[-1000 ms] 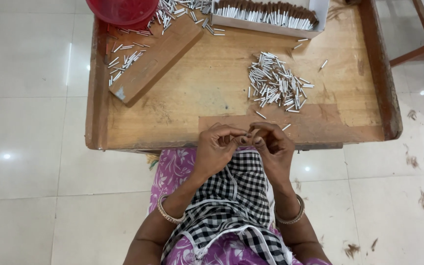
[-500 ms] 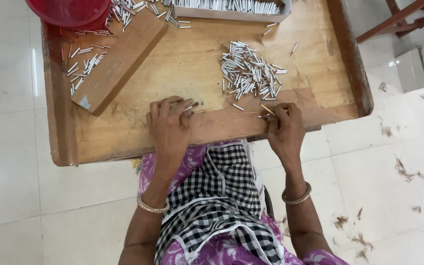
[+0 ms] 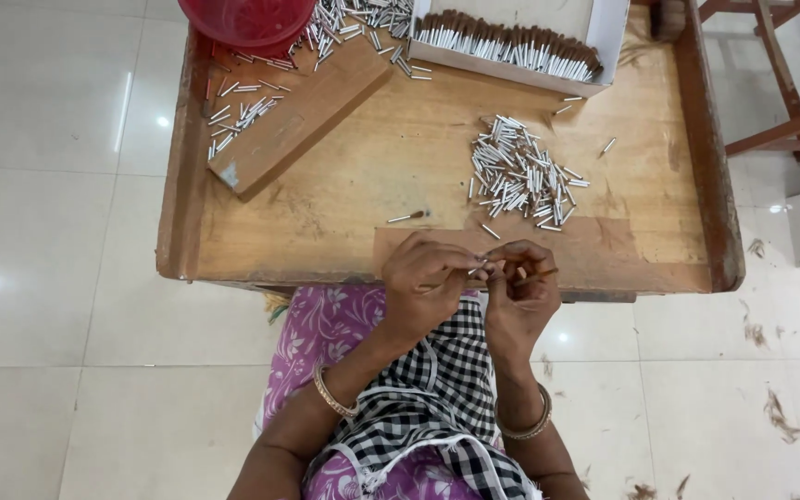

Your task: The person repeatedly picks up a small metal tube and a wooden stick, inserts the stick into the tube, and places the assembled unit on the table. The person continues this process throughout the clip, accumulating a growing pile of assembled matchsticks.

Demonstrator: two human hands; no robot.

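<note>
We see the left hand (image 3: pixel 428 278) and right hand (image 3: pixel 522 282) meeting at the near edge of the tray (image 3: pixel 326 194), fingertips pinched together on one small metal tube (image 3: pixel 480 268) between them. Beyond the hands on the tray lies the tube pile (image 3: pixel 520 176); a lone brush (image 3: pixel 409 218) lies left of that pile, a box (image 3: pixel 511 42) of finished brushes behind it.
</note>
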